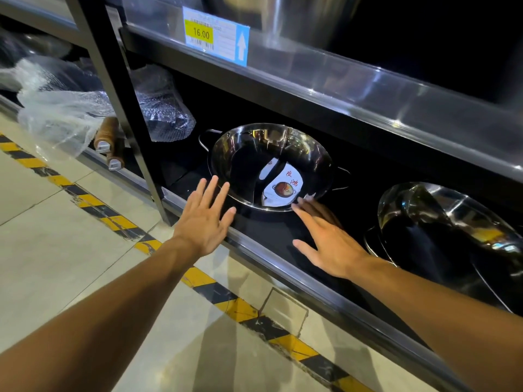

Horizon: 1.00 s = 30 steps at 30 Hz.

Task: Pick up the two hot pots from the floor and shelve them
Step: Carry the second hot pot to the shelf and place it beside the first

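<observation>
A shiny steel hot pot (249, 148) with a centre divider, two loop handles and a white paper label inside sits on the dark bottom shelf (283, 258). A second steel hot pot (441, 222) rests on the same shelf to its right, partly cut off by the frame edge. My left hand (205, 219) hovers flat with fingers spread just in front of the first pot's near-left rim, holding nothing. My right hand (328, 236) lies over the shelf with fingers spread, fingertips at the pot's near-right rim.
A black upright post (124, 89) stands left of the pot. Bubble-wrapped goods (164, 108) and wooden handles (106, 134) lie further left. The upper shelf edge carries a price tag (215, 35) reading 16.00. Yellow-black tape (119, 222) runs along the tiled floor.
</observation>
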Tool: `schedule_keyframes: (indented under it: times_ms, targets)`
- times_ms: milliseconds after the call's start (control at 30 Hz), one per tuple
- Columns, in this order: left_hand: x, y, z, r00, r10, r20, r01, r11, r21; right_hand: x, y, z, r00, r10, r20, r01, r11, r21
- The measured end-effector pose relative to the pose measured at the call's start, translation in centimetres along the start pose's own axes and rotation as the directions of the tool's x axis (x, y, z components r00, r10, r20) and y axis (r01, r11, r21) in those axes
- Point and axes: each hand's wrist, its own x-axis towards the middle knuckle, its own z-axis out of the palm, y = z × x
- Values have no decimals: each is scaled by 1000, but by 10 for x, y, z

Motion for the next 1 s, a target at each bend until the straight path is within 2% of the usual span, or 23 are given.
schedule_keyframes:
  times_ms: [67,133,267,400,533,700,767,867,933,1000]
  targets:
    - [-11,0,2,987,144,-77,-147,988,-47,-2,0,6,999,32,-10,-32,996,-84]
    - [-19,1,8,974,217,-65,-220,975,-41,-2,2,12,998,65,18,-62,987,-149]
    - [-3,7,8,990,143,4,-142,988,-60,8,6,14,991,123,51,-112,976,-188]
    - [16,9,7,984,104,148,-119,988,95,18,2,17,986,150,65,-137,975,-177]
    - [11,13,0,983,58,172,-80,989,122,17,2,15,985,154,77,-139,975,-173]
    - [8,26,-13,979,-98,179,79,991,107,10,-7,-2,979,131,153,-139,989,41]
    - [7,29,-18,985,-118,128,104,989,109,6,-9,-19,980,114,161,-136,982,129]
    - [3,40,-22,998,54,40,-59,986,157,-13,-6,-47,990,91,105,-107,982,156]
    - [1,61,-20,988,152,19,-154,980,129,-37,0,-61,994,93,58,-100,987,128]
    - [-7,95,-13,990,143,14,-144,989,29,-71,9,-67,988,151,25,-153,979,134]
